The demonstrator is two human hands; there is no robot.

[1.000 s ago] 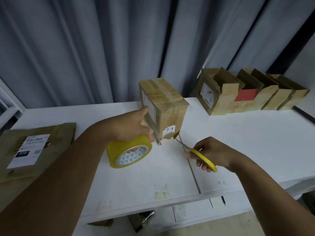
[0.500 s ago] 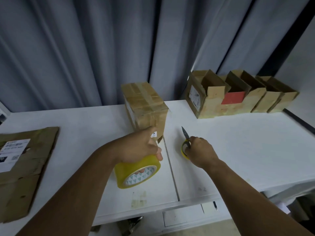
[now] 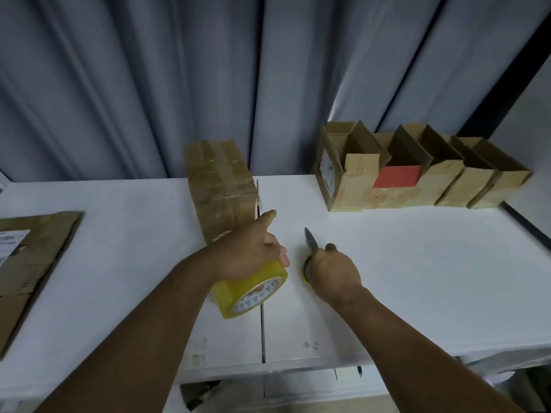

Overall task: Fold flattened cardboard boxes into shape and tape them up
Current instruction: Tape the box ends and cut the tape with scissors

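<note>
Landmark: a sealed brown cardboard box point(image 3: 220, 186), banded with clear tape, stood upright at the back of the white table point(image 3: 417, 278), near its middle.
Table: the flat white top had a dark seam point(image 3: 263, 332) that ran from below the sealed box's right edge to the front edge. Faint stains point(image 3: 193, 356) marked the front strip, in front of the box.
Room: a grey-blue pleated curtain point(image 3: 149, 84) hung directly behind the box and filled the whole back. A dark vertical strip point(image 3: 489, 84) crossed it far to the box's right.
Left hand: the left hand point(image 3: 249, 254) was just in front of the box, its fingers curled round a roll of yellow packing tape point(image 3: 253, 293). Its thumb stuck out toward the box's lower right corner; whether it touched was unclear.
Tape roll: it was held tilted just in front of the box, with its printed core facing the front edge.
Right hand: the right hand point(image 3: 334, 271) was in front of the box and to its right, closed round the yellow handle of a pair of scissors point(image 3: 311, 244). The grey blades lay together and pointed toward the curtain.
Open boxes: a row of open-topped brown cardboard boxes point(image 3: 447, 180) stood well right of the sealed box, against the curtain. One showed a red panel point(image 3: 398, 176).
Flat cardboard: a flattened brown cardboard sheet point(image 3: 38, 263) lay well left of the box and carried a white label point(image 3: 10, 242).
</note>
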